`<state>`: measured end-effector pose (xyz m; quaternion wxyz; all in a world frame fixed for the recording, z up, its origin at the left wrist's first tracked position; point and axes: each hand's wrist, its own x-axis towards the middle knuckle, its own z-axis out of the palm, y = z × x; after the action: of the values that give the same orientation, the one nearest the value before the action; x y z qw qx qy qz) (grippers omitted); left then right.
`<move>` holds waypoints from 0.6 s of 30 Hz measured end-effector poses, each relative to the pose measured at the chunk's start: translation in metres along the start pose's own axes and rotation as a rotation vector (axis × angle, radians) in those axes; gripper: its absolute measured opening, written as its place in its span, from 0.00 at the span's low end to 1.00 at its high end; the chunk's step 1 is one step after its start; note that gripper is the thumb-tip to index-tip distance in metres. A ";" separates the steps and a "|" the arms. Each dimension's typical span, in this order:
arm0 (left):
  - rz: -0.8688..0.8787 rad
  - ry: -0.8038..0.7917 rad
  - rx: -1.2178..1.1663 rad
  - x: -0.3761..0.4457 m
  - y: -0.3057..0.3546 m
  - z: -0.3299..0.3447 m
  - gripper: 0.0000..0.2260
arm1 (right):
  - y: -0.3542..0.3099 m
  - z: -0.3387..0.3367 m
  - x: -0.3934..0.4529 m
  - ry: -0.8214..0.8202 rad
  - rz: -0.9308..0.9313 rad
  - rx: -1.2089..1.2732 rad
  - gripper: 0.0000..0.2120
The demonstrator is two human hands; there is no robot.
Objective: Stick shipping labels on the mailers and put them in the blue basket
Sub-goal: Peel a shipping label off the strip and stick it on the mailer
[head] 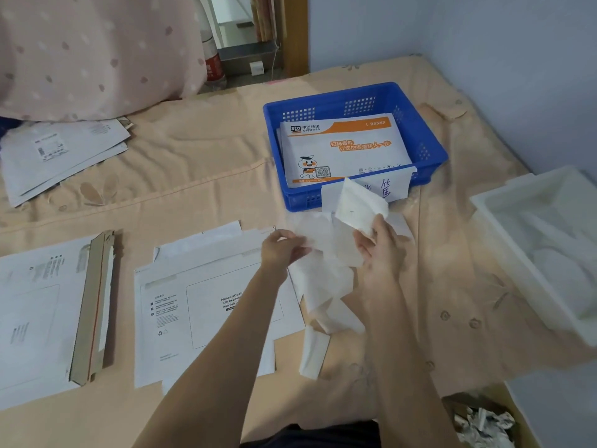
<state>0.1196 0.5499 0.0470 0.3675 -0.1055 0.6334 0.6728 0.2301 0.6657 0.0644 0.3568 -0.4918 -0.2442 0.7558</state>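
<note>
Peach bedsheet (pixel 200 176) carrying a blue basket (pixel 429 150) with a mailer (pixel 342 150) inside. Just before the basket, left hand (pixel 281 250) and right hand (pixel 378 247) each pinch a white label sheet (pixel 358 202).

Mailer (pixel 345 150) in basket (pixel 429 156); mailers (pixel 206 305) left of labels (pixel 326 286)

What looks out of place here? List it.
White label strips lie strewn and overlapping on the bed right of the mailer, one trailing toward the near edge. A handwritten paper hangs over the basket front rim.
</note>
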 end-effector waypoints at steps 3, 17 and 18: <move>0.020 -0.030 0.143 0.000 -0.006 0.017 0.05 | -0.002 0.005 -0.007 -0.114 -0.034 -0.057 0.03; 0.011 0.037 -0.130 -0.011 0.027 -0.033 0.08 | 0.054 0.030 -0.041 -0.485 -0.444 -0.690 0.08; 0.021 0.099 -0.119 -0.012 0.026 -0.041 0.05 | 0.062 0.030 -0.045 -0.529 -0.456 -0.733 0.08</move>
<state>0.0982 0.5094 0.0674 0.3217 -0.1534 0.6107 0.7071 0.1955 0.5911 0.0571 0.2427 -0.3107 -0.6767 0.6218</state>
